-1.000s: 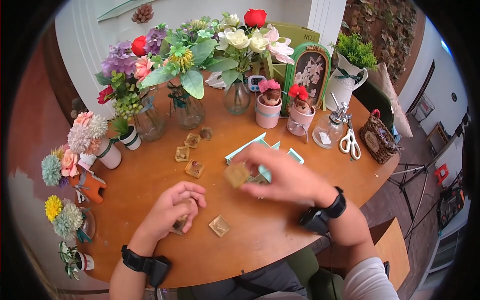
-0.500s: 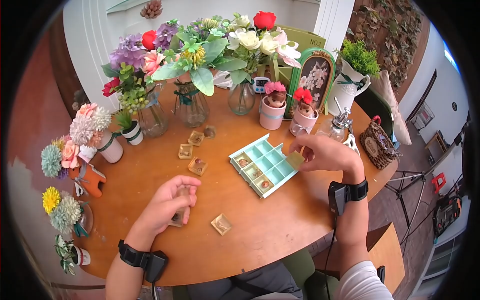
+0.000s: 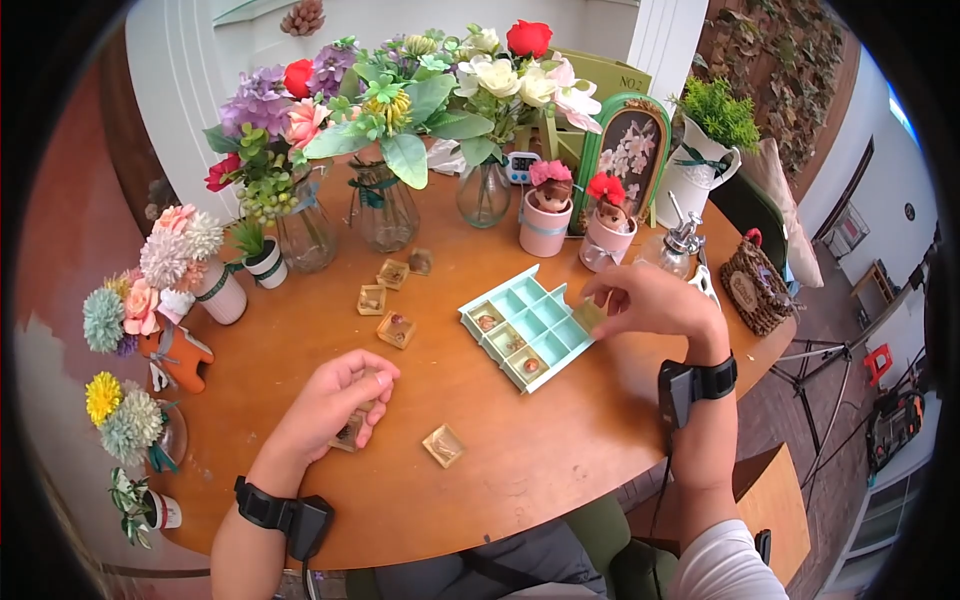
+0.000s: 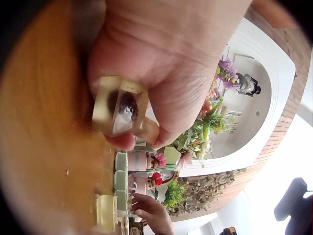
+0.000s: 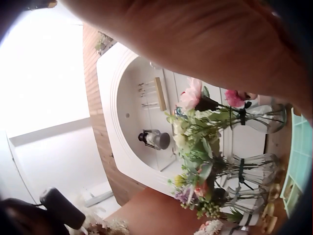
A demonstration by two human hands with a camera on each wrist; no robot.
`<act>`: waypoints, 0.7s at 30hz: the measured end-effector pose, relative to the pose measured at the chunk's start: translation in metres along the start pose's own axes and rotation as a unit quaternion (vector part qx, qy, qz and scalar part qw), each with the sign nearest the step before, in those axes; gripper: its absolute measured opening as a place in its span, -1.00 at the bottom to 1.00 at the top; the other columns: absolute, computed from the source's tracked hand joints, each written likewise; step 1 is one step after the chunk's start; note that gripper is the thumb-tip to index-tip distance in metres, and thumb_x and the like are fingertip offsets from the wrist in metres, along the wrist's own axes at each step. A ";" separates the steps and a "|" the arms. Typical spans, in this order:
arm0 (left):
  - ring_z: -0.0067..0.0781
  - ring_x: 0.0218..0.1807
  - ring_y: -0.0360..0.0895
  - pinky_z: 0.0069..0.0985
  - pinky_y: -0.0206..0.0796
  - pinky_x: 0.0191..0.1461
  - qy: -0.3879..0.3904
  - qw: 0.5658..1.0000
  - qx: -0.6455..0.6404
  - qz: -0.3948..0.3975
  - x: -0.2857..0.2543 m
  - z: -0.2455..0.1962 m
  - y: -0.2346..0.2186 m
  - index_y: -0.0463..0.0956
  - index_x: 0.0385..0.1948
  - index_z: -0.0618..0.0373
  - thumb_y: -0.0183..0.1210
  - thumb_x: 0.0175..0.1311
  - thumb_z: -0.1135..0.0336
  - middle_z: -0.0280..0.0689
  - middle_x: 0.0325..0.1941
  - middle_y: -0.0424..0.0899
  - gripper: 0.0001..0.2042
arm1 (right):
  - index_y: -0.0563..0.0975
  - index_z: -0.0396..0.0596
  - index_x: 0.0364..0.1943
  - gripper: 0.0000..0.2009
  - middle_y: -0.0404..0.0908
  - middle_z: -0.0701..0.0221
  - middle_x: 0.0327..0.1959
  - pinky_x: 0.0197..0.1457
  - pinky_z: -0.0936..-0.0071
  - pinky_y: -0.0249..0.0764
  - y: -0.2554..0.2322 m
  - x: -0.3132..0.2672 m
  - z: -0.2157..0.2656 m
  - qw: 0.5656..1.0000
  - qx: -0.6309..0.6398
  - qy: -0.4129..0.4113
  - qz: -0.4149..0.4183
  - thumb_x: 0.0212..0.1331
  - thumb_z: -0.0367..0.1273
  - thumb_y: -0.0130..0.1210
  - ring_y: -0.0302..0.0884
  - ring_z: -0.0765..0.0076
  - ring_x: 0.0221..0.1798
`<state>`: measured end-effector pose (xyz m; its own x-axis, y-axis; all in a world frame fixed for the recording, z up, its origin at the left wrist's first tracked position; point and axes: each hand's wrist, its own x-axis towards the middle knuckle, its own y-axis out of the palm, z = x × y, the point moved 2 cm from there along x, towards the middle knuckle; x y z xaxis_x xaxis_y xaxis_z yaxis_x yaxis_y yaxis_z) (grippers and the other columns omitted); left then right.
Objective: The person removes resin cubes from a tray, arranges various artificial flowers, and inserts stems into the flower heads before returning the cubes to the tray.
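Observation:
A mint-green compartment tray [image 3: 541, 322] lies on the table, three of its cells along the near-left side filled with clear amber blocks. At its right edge the right hand [image 3: 655, 308] pinches an amber block [image 3: 589, 316] between thumb and fingers. The left hand [image 3: 335, 400] rests on the table with fingers curled round amber blocks; in the left wrist view one block [image 4: 120, 105] with a dark piece inside shows at the palm. A loose block [image 3: 443, 446] lies to the right of the left hand. In the right wrist view the fingers are hidden.
Several loose amber blocks [image 3: 396, 329] lie left of the tray. Behind stand flower vases [image 3: 387, 217], pink pots with dolls [image 3: 545, 222], a green frame [image 3: 625, 155] and a glass spray bottle [image 3: 672, 250]. A wicker basket [image 3: 757, 285] stands at the right edge.
The right hand has moved from over the tray to its right edge with the block, uncovering the tray. The left hand's fingers have shifted slightly around their blocks.

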<state>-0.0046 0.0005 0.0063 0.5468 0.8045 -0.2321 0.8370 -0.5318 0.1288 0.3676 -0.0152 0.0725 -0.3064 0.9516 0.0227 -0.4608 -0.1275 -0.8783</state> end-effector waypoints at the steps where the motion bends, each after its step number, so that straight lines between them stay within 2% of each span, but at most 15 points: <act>1: -0.67 -0.49 0.43 -0.71 0.29 -0.65 0.003 1.000 0.003 0.001 0.000 0.000 0.000 0.46 -0.12 0.26 0.07 0.43 0.32 -0.35 -0.36 0.47 -0.82 | 0.64 -0.14 -0.20 -0.70 0.61 0.35 -0.42 -0.27 0.40 0.45 -0.004 -0.001 -0.001 1.000 0.000 0.000 0.000 -0.06 -0.37 0.37 0.57 0.37 -0.33; 3: -0.67 -0.48 0.43 -0.71 0.29 -0.65 -0.001 1.000 0.002 0.000 0.000 -0.001 0.000 0.46 -0.12 0.26 0.08 0.42 0.33 -0.35 -0.36 0.47 -0.82 | 0.64 -0.18 -0.37 -0.78 0.64 0.32 -0.48 -0.30 0.37 0.46 -0.016 -0.001 -0.004 0.993 0.019 0.118 -0.023 -0.06 -0.36 0.38 0.59 0.35 -0.38; 6: -0.66 -0.51 0.43 -0.71 0.29 -0.66 -0.001 1.000 0.012 0.000 0.000 0.001 0.000 0.45 -0.12 0.26 0.06 0.44 0.31 -0.34 -0.37 0.47 -0.81 | 0.63 -0.19 -0.43 -0.78 0.59 0.37 -0.59 -0.37 0.45 0.44 -0.003 0.007 -0.011 0.995 -0.046 0.084 -0.038 -0.03 -0.34 0.39 0.56 0.41 -0.47; 8: -0.65 -0.53 0.43 -0.70 0.28 -0.67 0.002 1.000 0.027 0.003 0.001 0.000 0.001 0.45 -0.13 0.27 0.03 0.47 0.28 -0.33 -0.38 0.48 -0.80 | 0.62 -0.20 -0.45 -0.76 0.60 0.35 -0.59 -0.38 0.43 0.43 0.006 0.011 -0.019 0.995 -0.050 0.083 -0.026 -0.03 -0.31 0.40 0.55 0.41 -0.48; 13: -0.56 -0.65 0.40 -0.65 0.24 -0.74 -0.025 0.999 -0.041 -0.014 -0.001 -0.004 0.001 0.41 -0.17 0.28 -0.21 0.58 0.09 -0.25 -0.41 0.49 -0.62 | 0.61 -0.21 -0.48 -0.72 0.61 0.33 -0.57 -0.38 0.38 0.42 0.008 0.012 -0.018 0.991 -0.083 0.105 -0.013 -0.05 -0.27 0.41 0.55 0.39 -0.48; 15: -0.55 -0.66 0.40 -0.64 0.24 -0.74 -0.026 0.999 -0.031 -0.022 -0.001 -0.005 0.003 0.41 -0.17 0.27 -0.21 0.58 0.09 -0.25 -0.45 0.48 -0.62 | 0.61 -0.20 -0.47 -0.72 0.63 0.32 -0.55 -0.37 0.38 0.43 0.006 0.014 -0.018 0.987 -0.082 0.140 0.009 -0.06 -0.27 0.42 0.57 0.37 -0.46; 17: -0.54 -0.66 0.40 -0.63 0.24 -0.75 -0.023 0.999 -0.021 -0.032 -0.002 -0.007 0.003 0.41 -0.17 0.26 -0.22 0.58 0.09 -0.25 -0.48 0.46 -0.62 | 0.62 -0.19 -0.47 -0.74 0.63 0.32 -0.54 -0.36 0.39 0.44 0.006 0.014 -0.023 0.989 -0.073 0.127 0.000 -0.05 -0.28 0.41 0.57 0.37 -0.45; 19: -0.52 -0.66 0.41 -0.62 0.25 -0.74 -0.004 0.997 -0.063 -0.035 -0.003 -0.005 0.003 0.38 -0.16 0.24 -0.11 0.54 0.18 -0.24 -0.44 0.46 -0.73 | 0.62 -0.19 -0.46 -0.76 0.64 0.31 -0.53 -0.34 0.39 0.45 0.005 0.012 -0.021 0.992 -0.062 0.114 -0.004 -0.04 -0.29 0.40 0.57 0.38 -0.44; 21: -0.51 -0.65 0.42 -0.62 0.26 -0.72 -0.010 0.998 -0.048 -0.034 0.001 0.002 -0.002 0.36 -0.14 0.24 -0.06 0.50 0.24 -0.24 -0.38 0.47 -0.78 | 0.64 -0.19 -0.42 -0.81 0.65 0.29 -0.49 -0.29 0.41 0.48 -0.003 0.014 -0.011 0.991 -0.029 0.058 -0.118 -0.02 -0.34 0.36 0.60 0.39 -0.40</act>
<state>-0.0061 0.0018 0.0042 0.4895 0.8317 -0.2621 0.8704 -0.4479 0.2043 0.3736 0.0013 0.0706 -0.0975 0.9791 0.1783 -0.4589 0.1147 -0.8810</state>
